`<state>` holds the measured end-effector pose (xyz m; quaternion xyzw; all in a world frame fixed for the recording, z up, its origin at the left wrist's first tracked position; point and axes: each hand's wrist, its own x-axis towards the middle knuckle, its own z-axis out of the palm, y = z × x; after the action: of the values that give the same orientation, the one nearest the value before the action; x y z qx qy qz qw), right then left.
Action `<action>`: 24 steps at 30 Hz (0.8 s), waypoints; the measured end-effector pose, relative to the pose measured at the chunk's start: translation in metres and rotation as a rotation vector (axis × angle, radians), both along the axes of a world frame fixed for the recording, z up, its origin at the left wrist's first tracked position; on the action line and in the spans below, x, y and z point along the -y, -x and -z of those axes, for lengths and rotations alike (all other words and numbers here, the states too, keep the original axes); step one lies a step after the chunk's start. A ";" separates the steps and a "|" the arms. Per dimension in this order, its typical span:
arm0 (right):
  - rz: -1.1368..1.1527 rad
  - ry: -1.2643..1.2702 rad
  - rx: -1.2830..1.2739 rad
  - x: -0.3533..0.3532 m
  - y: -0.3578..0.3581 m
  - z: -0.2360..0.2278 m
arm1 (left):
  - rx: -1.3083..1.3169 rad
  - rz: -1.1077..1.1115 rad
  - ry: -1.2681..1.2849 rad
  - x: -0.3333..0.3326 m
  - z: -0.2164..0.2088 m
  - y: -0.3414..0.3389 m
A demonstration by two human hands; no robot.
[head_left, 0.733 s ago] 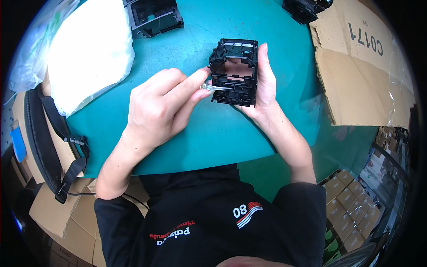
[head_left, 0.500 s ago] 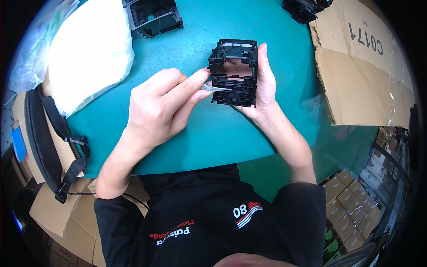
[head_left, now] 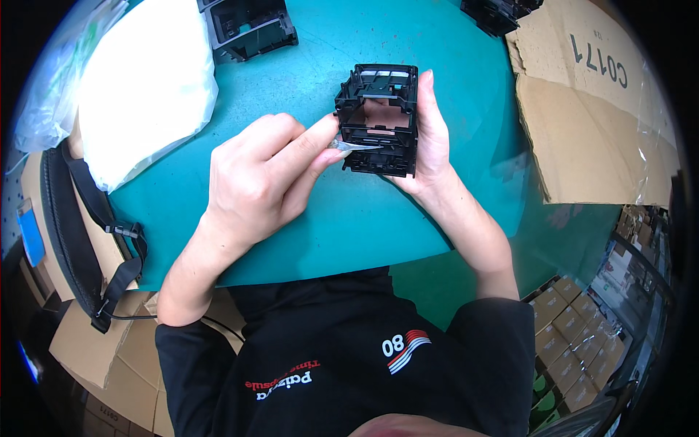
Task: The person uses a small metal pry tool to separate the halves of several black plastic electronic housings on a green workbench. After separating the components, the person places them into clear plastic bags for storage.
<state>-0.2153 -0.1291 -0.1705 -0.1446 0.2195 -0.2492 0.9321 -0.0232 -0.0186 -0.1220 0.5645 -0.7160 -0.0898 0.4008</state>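
My right hand [head_left: 431, 149] holds a black plastic frame [head_left: 386, 162] upright over the mat, its fingers behind it and the thumb along its right side. The frame is box-like, with a large opening through which part of my hand shows. Between the thumb and fingertips of my left hand [head_left: 266, 171] is a thin, pointed silver tool [head_left: 357, 147]. Its tip lies across the lower section of the frame, below the opening. The rest of the tool is hidden in my closed fingers, so its exact kind cannot be told.
A green mat [head_left: 306, 251] covers the table. Another black plastic frame [head_left: 255, 36] stands at the far left, beside a white plastic bag [head_left: 145, 87]. Dark plastic parts [head_left: 499, 14] lie at the far right, next to a cardboard box [head_left: 582, 138]. A black strap [head_left: 69, 226] hangs on the left.
The black frame and my right hand have shifted slightly left, and the frame is tilted a little differently. The silver tool stays at the frame's lower section.
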 end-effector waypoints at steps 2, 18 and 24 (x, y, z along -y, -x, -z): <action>-0.010 0.057 -0.097 -0.001 -0.002 -0.004 | 0.017 -0.012 -0.001 -0.001 -0.001 0.000; -0.052 0.218 -0.279 -0.009 -0.005 -0.019 | 0.063 -0.013 0.042 -0.003 -0.005 0.002; 0.094 0.269 0.144 0.009 -0.003 -0.019 | -0.020 0.005 0.062 0.002 0.000 -0.003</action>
<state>-0.2123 -0.1380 -0.1511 -0.2393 0.1235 -0.3293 0.9050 -0.0201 -0.0208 -0.1222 0.5491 -0.7158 -0.0744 0.4250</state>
